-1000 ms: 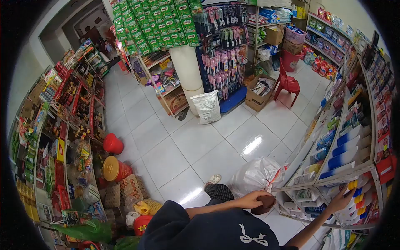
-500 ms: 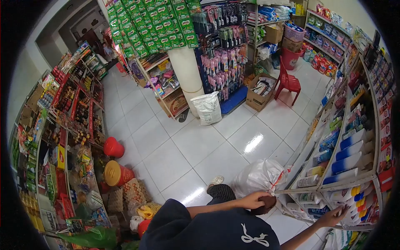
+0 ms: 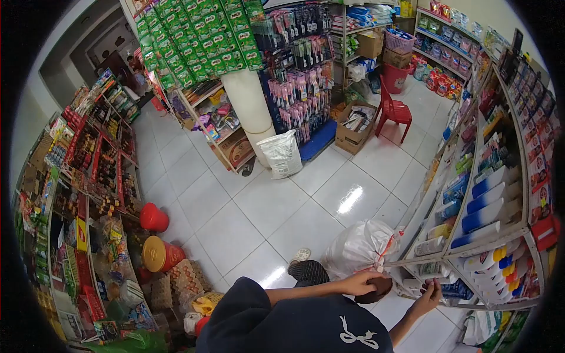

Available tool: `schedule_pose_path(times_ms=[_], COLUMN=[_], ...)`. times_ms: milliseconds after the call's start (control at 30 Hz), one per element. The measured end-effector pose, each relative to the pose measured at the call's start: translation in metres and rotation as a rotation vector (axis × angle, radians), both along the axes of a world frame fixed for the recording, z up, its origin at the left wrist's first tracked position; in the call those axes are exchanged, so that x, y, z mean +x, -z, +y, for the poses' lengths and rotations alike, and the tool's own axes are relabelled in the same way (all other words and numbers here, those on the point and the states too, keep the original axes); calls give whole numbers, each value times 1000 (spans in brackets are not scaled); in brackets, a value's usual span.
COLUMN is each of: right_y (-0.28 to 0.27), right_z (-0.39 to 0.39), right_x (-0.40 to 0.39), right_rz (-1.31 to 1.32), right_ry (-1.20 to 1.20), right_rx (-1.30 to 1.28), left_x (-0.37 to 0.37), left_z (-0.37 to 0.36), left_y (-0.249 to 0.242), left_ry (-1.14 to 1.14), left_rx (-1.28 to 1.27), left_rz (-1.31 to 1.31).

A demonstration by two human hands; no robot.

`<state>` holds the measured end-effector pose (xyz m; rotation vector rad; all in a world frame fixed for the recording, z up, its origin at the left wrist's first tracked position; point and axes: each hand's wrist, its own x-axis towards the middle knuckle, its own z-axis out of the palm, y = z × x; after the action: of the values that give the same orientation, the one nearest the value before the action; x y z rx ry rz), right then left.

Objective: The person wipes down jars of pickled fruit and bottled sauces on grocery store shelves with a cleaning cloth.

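Observation:
My left hand (image 3: 362, 283) curls over a dark brown rounded object (image 3: 379, 289), beside a tied white sack (image 3: 359, 247) with red string. At the front of the lower right shelf is my right hand (image 3: 429, 295), its fingers bent together. Whatever they may hold is too small to make out. A white bottle (image 3: 434, 270) lies just above that hand, and bottles with yellow, red and blue caps (image 3: 503, 276) stand to its right.
Shelves of goods (image 3: 94, 170) line the left side. Egg trays (image 3: 185, 277), a gold-lidded tub (image 3: 156, 254) and a red container (image 3: 154, 217) are on the floor there. Farther ahead are a white bag (image 3: 281, 154), a cardboard box (image 3: 355, 129) and a red chair (image 3: 393, 112).
My right hand has moved left along the shelf, away from the coloured caps, and its fingers have drawn together. My left hand stays on the brown object. The view has shifted slightly.

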<state>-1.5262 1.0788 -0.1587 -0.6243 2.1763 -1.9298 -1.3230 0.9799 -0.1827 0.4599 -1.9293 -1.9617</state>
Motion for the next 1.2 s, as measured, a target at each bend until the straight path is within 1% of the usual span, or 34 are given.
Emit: schedule_pose_path(times_ms=[67, 167, 200, 300, 400, 500, 600, 700, 733, 800, 833, 867, 900, 1000, 1033, 1100, 1167, 1200], right_y=[7, 18, 21, 20, 21, 21, 33, 23, 31, 47, 50, 32, 30, 26, 24, 21, 25, 29], right_z=[6, 13, 16, 18, 17, 12, 13, 8, 10, 8, 7, 4, 2, 2, 2, 3, 4, 5], right_x=[-6, -13, -14, -10, -4, 5, 6, 21, 21, 24, 26, 37, 44, 52, 54, 56, 52, 50], right_rz=[-23, -57, -69, -158, -165, -184, -157, -197, -306, -324, -332, -438, -475, -574, -602, -656, -732, -771], right_ry=[-42, -85, -95, -126, -212, -251, -339, -424, -456, -527, -563, -590, -609, -662, -676, -705, -769, -801], right_rx=[-20, -21, -16, 27, 60, 79, 118, 67, 93, 68, 56, 86, 96, 118, 118, 119, 84, 66], left_x=[-5, -6, -7, -7, -6, -3, -3, 1, 0, -2, -3, -3, -4, -8, -6, 2, 3, 0], left_z=[9, 24, 30, 37, 39, 41, 48, 50, 51, 52, 53, 52, 51, 56, 54, 49, 44, 44], left_y=[0, -11, -9, -9, -7, -10, -3, -16, -11, 2, 1, -1, -2, 23, 13, -24, -37, -30], left_ry=[71, 111, 75, 81, 74, 27, -76, -94, -96, -101, -100, -99, -98, -225, -211, -180, -215, -248], left_rx=[27, 109, 91, 108, 224, 189, 133, 168, 163, 152, 189, 226, 262, 102, 226, 472, 524, 530], left_rz=[-22, -62, -47, -70, -84, -91, -45, -35, -12, 35, 50, 65, 80, 86, 2, -168, -248, -207])
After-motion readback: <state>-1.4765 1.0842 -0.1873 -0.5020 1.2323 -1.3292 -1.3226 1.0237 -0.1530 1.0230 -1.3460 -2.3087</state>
